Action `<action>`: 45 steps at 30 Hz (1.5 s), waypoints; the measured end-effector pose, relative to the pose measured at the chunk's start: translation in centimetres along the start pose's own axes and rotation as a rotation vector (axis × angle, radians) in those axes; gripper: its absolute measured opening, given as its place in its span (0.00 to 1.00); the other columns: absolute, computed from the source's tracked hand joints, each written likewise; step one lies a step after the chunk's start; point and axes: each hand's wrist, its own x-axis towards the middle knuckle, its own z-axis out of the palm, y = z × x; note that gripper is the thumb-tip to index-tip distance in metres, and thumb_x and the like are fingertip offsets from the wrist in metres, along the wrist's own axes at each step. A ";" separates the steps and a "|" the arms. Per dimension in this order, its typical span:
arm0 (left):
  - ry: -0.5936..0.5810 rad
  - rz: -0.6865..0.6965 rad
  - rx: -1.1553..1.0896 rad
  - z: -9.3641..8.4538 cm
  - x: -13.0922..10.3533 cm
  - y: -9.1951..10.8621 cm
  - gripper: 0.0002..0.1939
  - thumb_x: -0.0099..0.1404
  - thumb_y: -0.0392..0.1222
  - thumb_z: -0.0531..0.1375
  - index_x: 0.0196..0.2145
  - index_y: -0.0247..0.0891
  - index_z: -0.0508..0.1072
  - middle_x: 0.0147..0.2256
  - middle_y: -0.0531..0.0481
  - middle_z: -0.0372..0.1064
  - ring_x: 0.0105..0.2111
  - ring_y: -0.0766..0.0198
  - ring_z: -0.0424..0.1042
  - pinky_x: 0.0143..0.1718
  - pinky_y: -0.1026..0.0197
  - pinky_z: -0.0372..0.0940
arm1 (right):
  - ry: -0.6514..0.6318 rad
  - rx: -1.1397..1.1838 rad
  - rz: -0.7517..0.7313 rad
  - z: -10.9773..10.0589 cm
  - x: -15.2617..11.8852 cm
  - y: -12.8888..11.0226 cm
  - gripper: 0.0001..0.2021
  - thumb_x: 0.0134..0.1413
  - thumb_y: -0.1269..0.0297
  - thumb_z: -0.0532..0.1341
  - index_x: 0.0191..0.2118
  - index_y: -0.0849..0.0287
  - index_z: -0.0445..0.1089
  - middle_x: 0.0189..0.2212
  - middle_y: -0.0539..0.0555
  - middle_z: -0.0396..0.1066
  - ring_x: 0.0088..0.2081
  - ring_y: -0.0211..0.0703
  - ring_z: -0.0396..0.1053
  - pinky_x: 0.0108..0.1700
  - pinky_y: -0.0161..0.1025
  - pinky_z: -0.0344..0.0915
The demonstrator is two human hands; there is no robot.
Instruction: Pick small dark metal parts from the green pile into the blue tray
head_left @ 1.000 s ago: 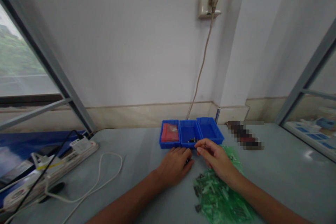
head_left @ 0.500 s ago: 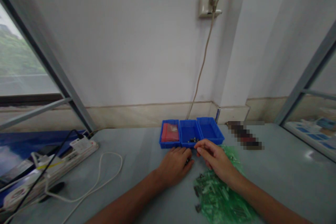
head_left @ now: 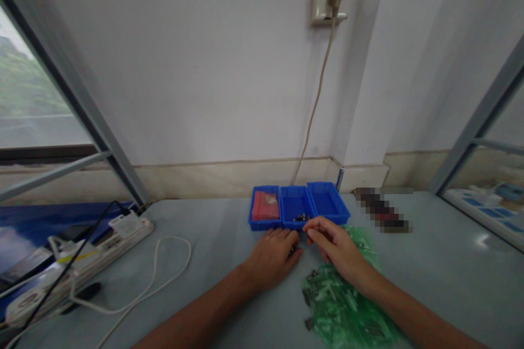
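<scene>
My left hand (head_left: 275, 259) rests on the table, its fingers curled down. A few small dark, shiny metal parts (head_left: 292, 251) show between its thumb and forefinger. Close by on the right, my right hand (head_left: 335, 251) holds thumb and fingertips pinched together; anything between them is too small to make out. Just beyond the hands, the middle blue bin (head_left: 295, 203) has small metal pieces (head_left: 302, 218) at its front edge. Below my right hand and forearm lies a green plastic bag (head_left: 347, 305) with many small clear and metallic pieces.
The left blue bin (head_left: 250, 218) holds red zip bags (head_left: 265, 207). A third blue bin (head_left: 327, 202) stands at the right. A power strip (head_left: 131, 237) and a looped white cable (head_left: 164, 278) lie on the left. A blurred-out item (head_left: 382, 211) lies on the right.
Both hands stay in nearly the same place, with only a very slight shift at the right fingertips. The camera view has moved a little.
</scene>
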 end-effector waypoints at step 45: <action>0.005 0.005 -0.018 0.0 0.1 0.0 0.05 0.74 0.41 0.58 0.46 0.41 0.68 0.43 0.48 0.73 0.44 0.54 0.72 0.46 0.55 0.63 | 0.001 -0.003 0.026 -0.2 0.0 0.6 0.17 0.64 0.46 0.58 0.42 0.55 0.72 0.27 0.48 0.68 0.19 0.35 0.58 0.20 0.32 0.51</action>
